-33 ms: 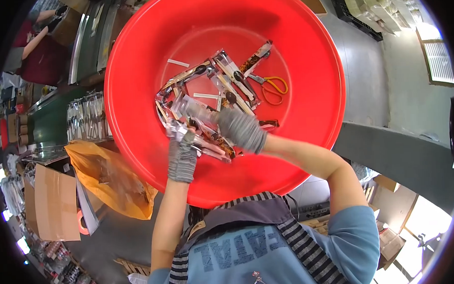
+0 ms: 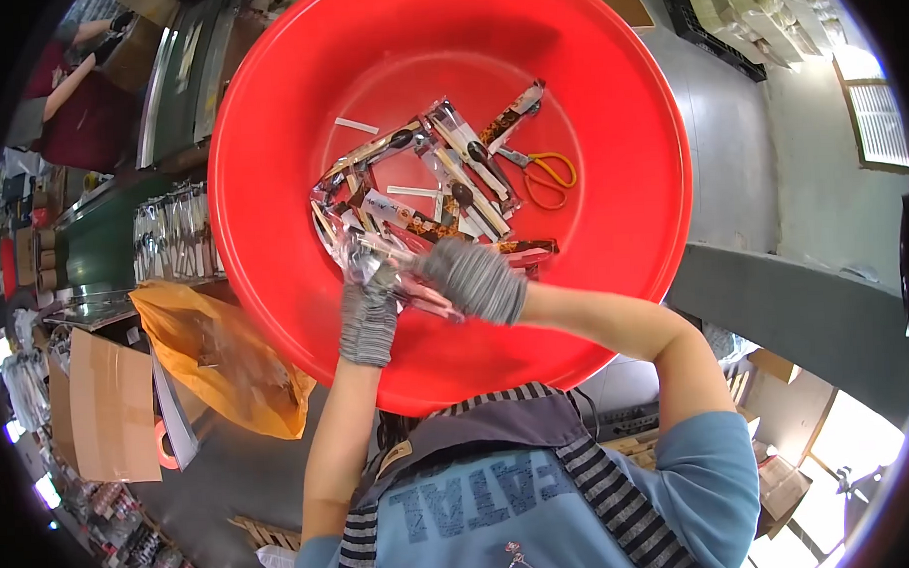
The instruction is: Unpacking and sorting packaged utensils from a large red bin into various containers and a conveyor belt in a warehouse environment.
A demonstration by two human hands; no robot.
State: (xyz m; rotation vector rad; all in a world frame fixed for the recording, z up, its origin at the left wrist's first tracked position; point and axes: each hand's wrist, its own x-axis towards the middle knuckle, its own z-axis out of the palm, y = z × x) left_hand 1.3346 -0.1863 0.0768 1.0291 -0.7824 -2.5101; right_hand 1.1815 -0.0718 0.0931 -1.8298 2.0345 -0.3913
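Observation:
My left hand (image 2: 368, 312), in a grey knitted glove, is closed around clear-wrapped cutlery packets (image 2: 365, 255) low in the red tub (image 2: 612, 218). Against them, my gloved right hand (image 2: 474, 278) has its fingers closed at the packets' right end; its fingertips are partly blurred. Beyond both hands lies a loose pile of similar packets, holding pale chopsticks and black spoons (image 2: 461, 194). One packet with a white and dark patterned sleeve (image 2: 402, 211) rests just past my fingers. Scissors with yellow handles (image 2: 551, 180) lie right of the pile.
Loose white strips (image 2: 357, 125) lie on the tub floor. Left of the tub are an orange plastic bag (image 2: 222, 362), a cardboard box (image 2: 113, 406) and a row of upright packets (image 2: 172, 234). Another person (image 2: 83, 107) works at the far left.
My right hand has shifted slightly down and left, toward my left hand. The patterned packet, blurred beside it before, now lies sharp and still on the pile.

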